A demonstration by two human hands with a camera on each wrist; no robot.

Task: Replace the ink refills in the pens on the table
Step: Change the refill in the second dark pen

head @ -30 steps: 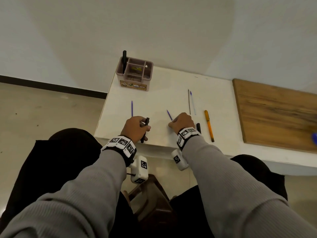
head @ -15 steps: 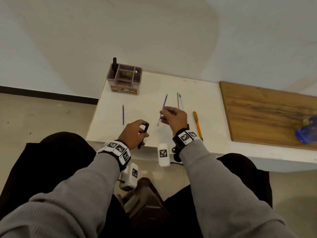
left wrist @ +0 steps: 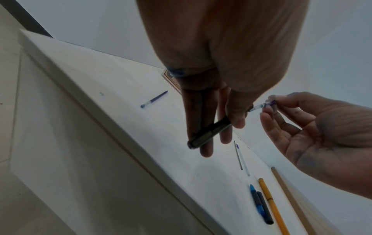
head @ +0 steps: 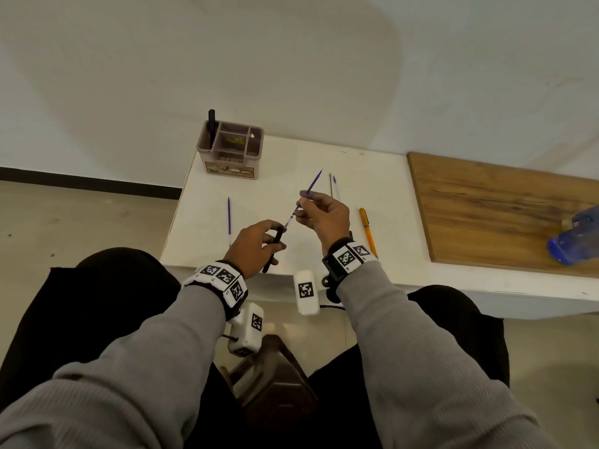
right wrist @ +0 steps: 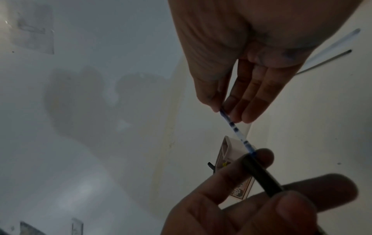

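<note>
My left hand (head: 256, 244) grips a black pen barrel (head: 272, 251) above the near edge of the white table (head: 382, 196). My right hand (head: 319, 215) pinches a blue ink refill (head: 308, 194) between thumb and fingertips, with the refill's lower end at the barrel's open mouth. The wrist views show the same: the black pen barrel (left wrist: 209, 132) in the left fingers, the refill (right wrist: 237, 132) entering the barrel (right wrist: 261, 174). Another blue refill (head: 229, 218) lies on the table to the left. Two thin refills (head: 332, 186) lie further back.
A brown compartment organiser (head: 231, 150) with a black pen in it stands at the table's back left. An orange pen (head: 368, 231) lies right of my right hand, with a blue and dark pen (left wrist: 260, 205) beside it. A wooden board (head: 499, 215) and blue bottle (head: 573, 238) are at right.
My right hand picked the blue refill up from the table, raised it, and brought its end to the barrel's mouth. My left hand lifted the black barrel towards it.
</note>
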